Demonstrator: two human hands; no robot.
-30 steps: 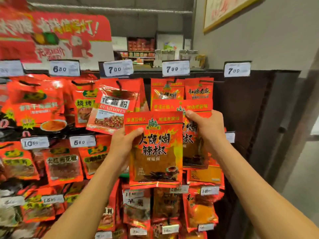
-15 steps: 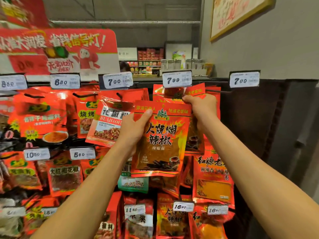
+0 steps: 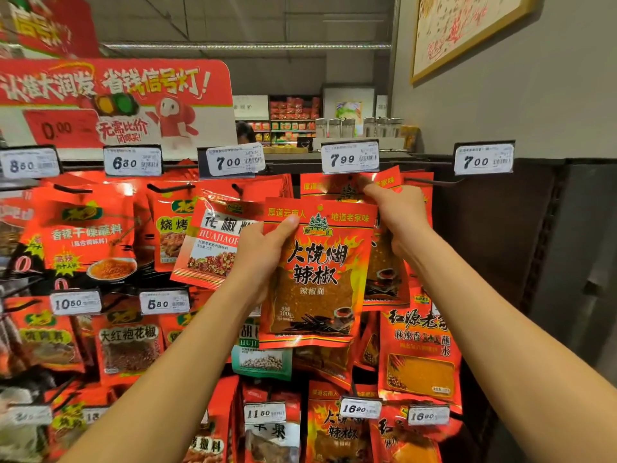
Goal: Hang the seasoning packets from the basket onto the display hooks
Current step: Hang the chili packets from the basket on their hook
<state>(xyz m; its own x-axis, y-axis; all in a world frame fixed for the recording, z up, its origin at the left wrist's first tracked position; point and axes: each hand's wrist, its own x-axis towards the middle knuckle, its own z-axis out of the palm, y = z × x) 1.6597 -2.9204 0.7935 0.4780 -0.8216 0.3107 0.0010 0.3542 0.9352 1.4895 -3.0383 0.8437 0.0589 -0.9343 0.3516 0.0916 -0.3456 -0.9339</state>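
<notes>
Head view, at the rack. Held one chili packet (image 3: 317,272) upright in the left hand (image 3: 263,248), thumb pressed across the front near the top left corner, fingers tucked behind. Placed just below the 7.99 price tag (image 3: 350,158) and in front of the hung packets (image 3: 384,272) of the same kind. Judged not yet on a hook, with the punched hole at its top edge showing free.

Reached up with the right hand (image 3: 397,215), fingers curled, forefinger stretched to the packet tops under that tag. Could not tell its grasp: the held packet's corner, a hung one, or nothing.

Judged part done: several rows already filled, this packet about to go on. Saw no basket, so could not say how many remained.

Counted:
- two hands
- one packet in hand
- five price tags along the top row
- one bare hook (image 3: 430,181) under the right-hand 7.00 tag (image 3: 484,160)

Could not count the hung packets behind, being overlapped.
</notes>
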